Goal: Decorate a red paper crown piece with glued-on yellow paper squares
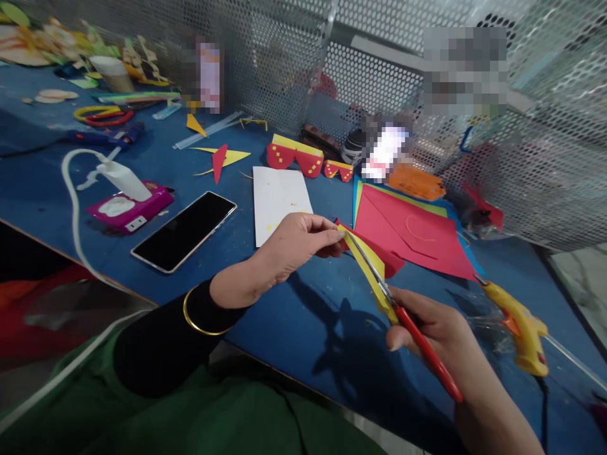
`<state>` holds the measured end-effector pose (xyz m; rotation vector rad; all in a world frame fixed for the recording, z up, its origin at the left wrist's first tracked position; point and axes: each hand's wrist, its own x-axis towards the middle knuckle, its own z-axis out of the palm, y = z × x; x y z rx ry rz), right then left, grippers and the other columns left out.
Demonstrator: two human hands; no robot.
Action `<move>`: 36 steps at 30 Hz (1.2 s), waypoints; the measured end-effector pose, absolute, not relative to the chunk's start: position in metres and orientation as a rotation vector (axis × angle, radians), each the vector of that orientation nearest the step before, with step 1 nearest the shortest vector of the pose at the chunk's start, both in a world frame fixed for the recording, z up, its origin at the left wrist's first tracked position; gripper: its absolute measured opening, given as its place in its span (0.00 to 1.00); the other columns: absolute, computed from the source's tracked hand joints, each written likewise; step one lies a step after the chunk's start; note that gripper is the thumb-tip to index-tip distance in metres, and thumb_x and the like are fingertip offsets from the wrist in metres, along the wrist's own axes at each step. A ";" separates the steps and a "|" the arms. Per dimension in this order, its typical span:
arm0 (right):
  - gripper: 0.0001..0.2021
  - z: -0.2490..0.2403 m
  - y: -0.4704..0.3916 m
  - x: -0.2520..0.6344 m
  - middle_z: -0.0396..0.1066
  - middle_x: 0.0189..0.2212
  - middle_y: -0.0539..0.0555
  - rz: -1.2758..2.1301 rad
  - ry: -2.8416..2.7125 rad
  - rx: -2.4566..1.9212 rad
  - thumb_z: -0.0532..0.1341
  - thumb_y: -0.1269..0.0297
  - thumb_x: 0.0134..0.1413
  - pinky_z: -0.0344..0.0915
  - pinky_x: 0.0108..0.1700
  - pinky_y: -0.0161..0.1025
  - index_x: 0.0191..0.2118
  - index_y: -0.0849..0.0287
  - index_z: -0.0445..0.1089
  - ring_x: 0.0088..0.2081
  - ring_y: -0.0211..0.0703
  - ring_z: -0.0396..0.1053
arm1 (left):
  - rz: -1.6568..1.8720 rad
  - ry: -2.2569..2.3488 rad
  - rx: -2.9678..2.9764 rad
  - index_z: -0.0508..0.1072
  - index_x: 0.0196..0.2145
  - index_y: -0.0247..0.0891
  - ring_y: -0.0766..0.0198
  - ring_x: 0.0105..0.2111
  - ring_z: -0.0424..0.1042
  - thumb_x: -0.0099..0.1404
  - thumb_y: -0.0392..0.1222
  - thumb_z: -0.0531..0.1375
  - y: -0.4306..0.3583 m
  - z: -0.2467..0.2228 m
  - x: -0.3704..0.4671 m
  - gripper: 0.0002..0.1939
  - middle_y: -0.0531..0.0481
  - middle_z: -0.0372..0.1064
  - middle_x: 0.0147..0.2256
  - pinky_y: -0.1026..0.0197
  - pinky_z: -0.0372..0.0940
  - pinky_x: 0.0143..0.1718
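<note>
Pinched in my left hand point(303, 243) is the far end of a yellow paper piece point(372, 256). My right hand point(439, 338) is closed around red-handled scissors point(429, 354), whose blades lie along the yellow paper. Just behind the yellow piece is a folded red paper point(392, 260), partly hidden. Beyond my left hand lies a white sheet point(282, 196) with small yellow bits on it. Red-and-yellow paper cutouts shaped like glasses point(294, 158) stand farther back. To the right, red paper sheets point(408, 224) rest on blue and green ones.
A black-screened phone point(184, 230) and a purple power strip point(130, 208) with a white cable lie at left. At right is a yellow glue gun point(515, 322). Perforated metal mesh point(284, 76) borders the back of the blue table point(232, 278).
</note>
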<state>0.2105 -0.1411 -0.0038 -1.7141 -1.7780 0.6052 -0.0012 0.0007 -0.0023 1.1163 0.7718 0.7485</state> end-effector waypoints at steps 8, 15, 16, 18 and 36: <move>0.46 -0.005 -0.142 0.211 0.74 0.26 0.52 0.671 -1.718 -1.744 0.67 0.26 0.31 0.69 0.26 0.37 0.51 0.59 0.80 0.25 0.44 0.68 | 0.736 0.789 1.161 0.77 0.27 0.34 0.70 0.26 0.74 0.64 0.30 0.62 0.000 0.001 -0.001 0.08 0.52 0.75 0.23 0.64 0.70 0.37; 0.46 -0.003 -0.140 0.206 0.73 0.27 0.52 0.777 -1.697 -1.743 0.66 0.26 0.33 0.69 0.27 0.39 0.51 0.59 0.79 0.26 0.44 0.66 | 0.710 0.781 1.193 0.77 0.27 0.34 0.70 0.26 0.73 0.64 0.31 0.62 -0.002 0.001 0.000 0.08 0.52 0.74 0.24 0.64 0.69 0.37; 0.45 -0.003 -0.140 0.205 0.73 0.26 0.52 0.772 -1.708 -1.730 0.65 0.25 0.34 0.68 0.27 0.39 0.50 0.59 0.79 0.26 0.44 0.66 | 0.710 0.778 1.198 0.77 0.26 0.34 0.70 0.26 0.73 0.64 0.31 0.62 -0.003 0.000 0.000 0.08 0.52 0.74 0.24 0.64 0.69 0.37; 0.45 -0.003 -0.140 0.205 0.71 0.25 0.51 0.756 -1.729 -1.701 0.63 0.23 0.36 0.67 0.27 0.38 0.49 0.58 0.80 0.25 0.43 0.64 | 0.710 0.779 1.202 0.76 0.25 0.34 0.70 0.26 0.72 0.63 0.31 0.62 -0.003 0.000 0.001 0.09 0.52 0.74 0.24 0.63 0.69 0.37; 0.38 -0.004 -0.140 0.207 0.69 0.23 0.50 0.720 -1.742 -1.742 0.65 0.28 0.41 0.65 0.26 0.36 0.47 0.58 0.81 0.25 0.42 0.63 | 0.706 0.784 1.186 0.77 0.27 0.34 0.71 0.26 0.72 0.63 0.30 0.63 -0.003 0.002 0.000 0.08 0.52 0.74 0.23 0.65 0.69 0.36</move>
